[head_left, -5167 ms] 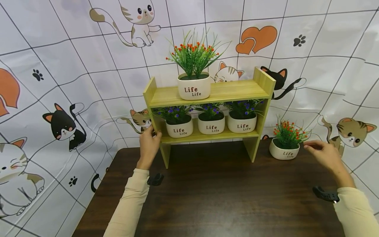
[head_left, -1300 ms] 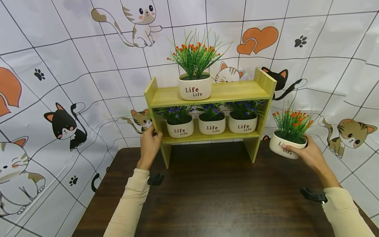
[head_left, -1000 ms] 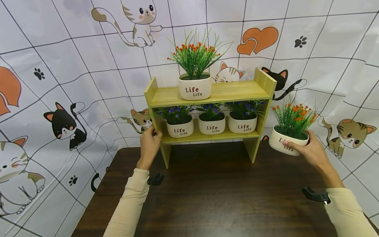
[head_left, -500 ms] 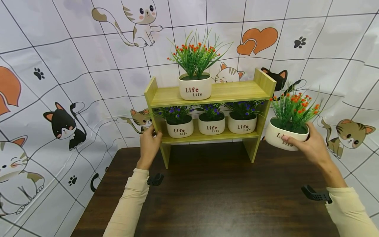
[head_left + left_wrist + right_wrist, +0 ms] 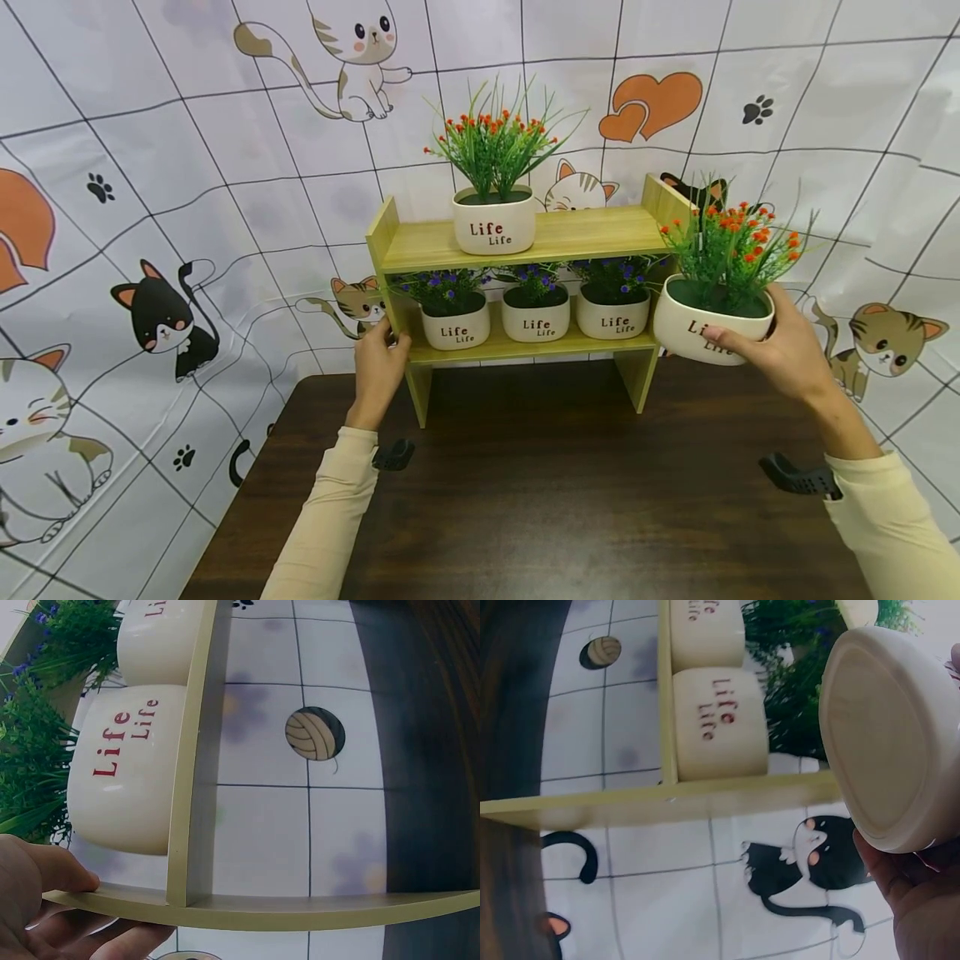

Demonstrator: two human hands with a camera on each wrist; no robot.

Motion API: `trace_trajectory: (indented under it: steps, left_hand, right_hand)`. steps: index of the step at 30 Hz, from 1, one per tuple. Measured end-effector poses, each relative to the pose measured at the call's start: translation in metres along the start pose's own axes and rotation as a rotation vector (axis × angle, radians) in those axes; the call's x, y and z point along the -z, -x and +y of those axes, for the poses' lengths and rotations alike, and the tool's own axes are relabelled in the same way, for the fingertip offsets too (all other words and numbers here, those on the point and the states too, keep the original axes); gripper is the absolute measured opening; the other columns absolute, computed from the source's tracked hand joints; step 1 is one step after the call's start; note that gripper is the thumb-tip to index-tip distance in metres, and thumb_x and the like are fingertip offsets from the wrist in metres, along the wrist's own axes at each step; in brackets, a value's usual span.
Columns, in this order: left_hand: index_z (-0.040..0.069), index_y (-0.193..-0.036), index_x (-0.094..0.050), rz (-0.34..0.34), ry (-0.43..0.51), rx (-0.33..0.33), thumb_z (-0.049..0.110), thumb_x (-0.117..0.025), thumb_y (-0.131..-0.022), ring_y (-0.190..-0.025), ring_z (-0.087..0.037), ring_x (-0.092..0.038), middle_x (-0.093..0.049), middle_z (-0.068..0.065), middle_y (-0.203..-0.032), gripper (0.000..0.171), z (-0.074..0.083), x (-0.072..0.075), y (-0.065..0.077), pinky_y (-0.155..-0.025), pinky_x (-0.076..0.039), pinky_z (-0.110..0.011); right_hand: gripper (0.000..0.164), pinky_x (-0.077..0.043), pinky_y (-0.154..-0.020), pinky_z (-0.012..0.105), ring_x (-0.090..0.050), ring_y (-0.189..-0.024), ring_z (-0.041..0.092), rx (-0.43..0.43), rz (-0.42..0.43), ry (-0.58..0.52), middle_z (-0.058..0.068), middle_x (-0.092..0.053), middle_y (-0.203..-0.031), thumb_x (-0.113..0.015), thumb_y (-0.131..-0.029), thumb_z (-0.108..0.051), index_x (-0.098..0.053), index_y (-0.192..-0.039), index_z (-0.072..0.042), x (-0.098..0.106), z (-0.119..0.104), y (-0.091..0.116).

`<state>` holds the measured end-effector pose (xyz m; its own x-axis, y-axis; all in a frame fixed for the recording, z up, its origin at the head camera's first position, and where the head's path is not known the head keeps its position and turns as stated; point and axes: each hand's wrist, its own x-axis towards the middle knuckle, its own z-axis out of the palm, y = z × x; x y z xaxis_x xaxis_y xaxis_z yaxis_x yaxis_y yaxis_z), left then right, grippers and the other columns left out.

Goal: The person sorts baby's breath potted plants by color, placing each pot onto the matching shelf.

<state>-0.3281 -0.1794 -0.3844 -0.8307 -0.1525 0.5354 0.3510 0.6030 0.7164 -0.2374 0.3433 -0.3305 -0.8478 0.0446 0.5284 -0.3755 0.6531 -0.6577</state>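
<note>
My right hand [image 5: 798, 358] holds a white "Life" flowerpot [image 5: 678, 327] with orange-red flowers, thumb on its front. The pot is in the air in front of the shelf's right end, and its underside shows in the right wrist view. My left hand [image 5: 378, 367] grips the left side panel of a light wooden two-tier shelf [image 5: 600, 229]; the left wrist view has the thumb on one side of the panel and fingers on the other. A similar flowerpot [image 5: 493, 223] with orange-red flowers stands on the top tier, left of centre.
On the lower tier stand three white pots with purple-blue flowers: a left pot [image 5: 455, 327], a middle pot [image 5: 536, 321] and a right pot [image 5: 613, 317]. The shelf stands at the back of a dark wooden table [image 5: 570, 483], before a cat-patterned wall covering [image 5: 315, 175].
My right hand has taken hold of the flowerpot on the table right of the shelf, lifted it and moved it up and left. The left hand stays on the shelf.
</note>
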Motion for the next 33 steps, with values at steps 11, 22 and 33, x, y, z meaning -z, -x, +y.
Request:
trace_trajectory:
  steps: [11, 22, 33]
  left_hand:
    - [-0.002, -0.118, -0.073, 0.0, -0.015, 0.007, 0.002, -0.063, -0.101, -0.117, -0.045, -0.073, -0.075, -0.03, -0.122, 0.021, 0.0, 0.0, 0.001, -0.085, -0.063, -0.057]
    - [-0.003, -0.117, -0.072, 0.0, -0.006, 0.01, 0.002, -0.064, -0.1, -0.118, -0.044, -0.073, -0.075, -0.03, -0.121, 0.02, 0.001, 0.0, 0.0, -0.087, -0.063, -0.057]
    - [-0.003, -0.118, -0.072, -0.007, -0.015, 0.021, 0.002, -0.064, -0.1, -0.119, -0.043, -0.073, -0.075, -0.029, -0.121, 0.021, 0.0, 0.0, -0.001, -0.089, -0.062, -0.058]
  right_hand:
    - [0.07, -0.048, -0.071, 0.011, -0.062, -0.09, -0.007, 0.002, -0.026, -0.047, -0.026, -0.062, -0.105, -0.086, -0.087, -0.017, -0.05, -0.147, -0.019, -0.005, -0.039, -0.023]
    - [0.063, -0.051, -0.065, 0.013, -0.064, -0.084, -0.002, 0.085, -0.018, -0.089, -0.018, -0.063, -0.103, -0.084, -0.087, -0.02, -0.053, -0.141, -0.015, -0.014, -0.077, -0.05]
    - [0.063, -0.052, -0.07, 0.012, -0.068, -0.086, 0.0, 0.133, -0.039, -0.156, -0.011, -0.066, -0.105, -0.082, -0.09, -0.025, -0.052, -0.144, -0.018, -0.023, -0.102, -0.085]
